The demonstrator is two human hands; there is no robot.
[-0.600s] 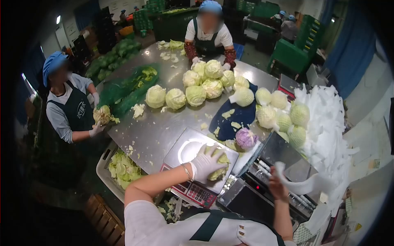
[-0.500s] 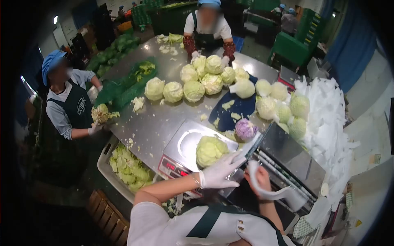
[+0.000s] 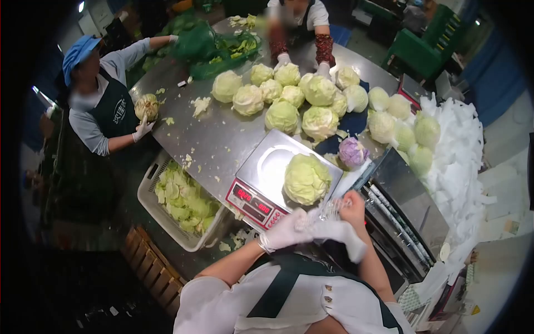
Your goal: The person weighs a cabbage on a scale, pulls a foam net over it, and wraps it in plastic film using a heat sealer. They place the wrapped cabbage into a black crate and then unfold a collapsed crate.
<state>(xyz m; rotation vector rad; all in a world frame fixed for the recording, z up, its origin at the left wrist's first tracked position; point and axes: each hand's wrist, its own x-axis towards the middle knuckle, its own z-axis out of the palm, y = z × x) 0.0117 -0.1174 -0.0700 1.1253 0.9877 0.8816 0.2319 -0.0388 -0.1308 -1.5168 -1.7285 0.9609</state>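
My left hand, in a white glove, is closed on one end of a white foam net sleeve in front of the scale. At the sleeve's other side, my bare right hand pinches some of its thin, see-through netting. Part of the sleeve hangs down between and below the hands. Just beyond them a green cabbage rests on the metal plate of the scale, touched by neither hand. A purple cabbage lies behind it to the right.
Several cabbages fill the middle of the steel table. Netted cabbages and a pile of white sleeves lie right. A leaf-filled crate stands lower left. Two co-workers are at the far and left sides.
My left hand has left the cabbage's side and closed on the sleeve, which both hands now hold. The far co-worker's hands have brought cabbages closer. The left co-worker's arm reaches to the green net.
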